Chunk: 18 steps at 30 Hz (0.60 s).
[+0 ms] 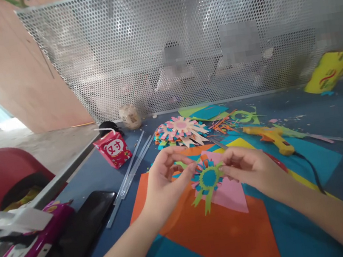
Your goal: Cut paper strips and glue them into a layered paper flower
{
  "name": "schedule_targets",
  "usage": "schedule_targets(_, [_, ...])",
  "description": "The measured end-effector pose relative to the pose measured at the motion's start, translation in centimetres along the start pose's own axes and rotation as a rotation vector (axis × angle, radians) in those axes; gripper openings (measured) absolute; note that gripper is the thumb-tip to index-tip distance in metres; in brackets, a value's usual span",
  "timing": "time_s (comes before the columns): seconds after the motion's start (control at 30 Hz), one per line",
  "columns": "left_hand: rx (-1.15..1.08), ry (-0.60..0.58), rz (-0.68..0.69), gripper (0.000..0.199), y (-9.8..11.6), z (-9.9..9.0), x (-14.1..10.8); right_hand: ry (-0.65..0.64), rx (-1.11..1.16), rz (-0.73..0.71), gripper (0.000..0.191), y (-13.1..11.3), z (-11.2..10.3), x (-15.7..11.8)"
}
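Observation:
A small paper rosette [209, 178], with a blue centre, a green fringed ring and two green tails, is held up between my hands. My left hand [172, 173] pinches its left edge between thumb and fingertips. On the opposite edge, my right hand [244, 164] grips it the same way. Beneath it lie a pink sheet [233, 196] and a large orange sheet [220, 237], with blue sheets under them. Beyond my hands rests a pile of finished-looking rosettes [181, 128] in pink, blue and cream.
To the right is a yellow glue gun [271, 137] with a black cord. Clear glue sticks [132, 168] and a red drink carton [113, 149] stand left. A black phone [85, 223] lies near a purple power strip [37, 243]. A perforated metal screen [144, 33] closes the back.

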<state>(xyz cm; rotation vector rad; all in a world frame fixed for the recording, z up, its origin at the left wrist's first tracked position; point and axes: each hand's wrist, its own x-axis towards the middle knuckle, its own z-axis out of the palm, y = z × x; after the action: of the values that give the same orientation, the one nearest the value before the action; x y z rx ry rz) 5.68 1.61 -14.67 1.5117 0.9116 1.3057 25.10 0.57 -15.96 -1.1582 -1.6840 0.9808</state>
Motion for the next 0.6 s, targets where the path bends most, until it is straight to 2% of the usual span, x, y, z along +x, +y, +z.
schedule_targets(0.37, [-0.013,0.043,-0.096,0.025,0.19,-0.02,0.16,-0.005,0.082,0.055,0.017,-0.32,0.12,0.0])
schedule_targets(0.6, [-0.016,0.02,-0.082,0.025,0.16,-0.09,0.21,0.001,0.105,0.072,0.015,-0.39,0.02,-0.02])
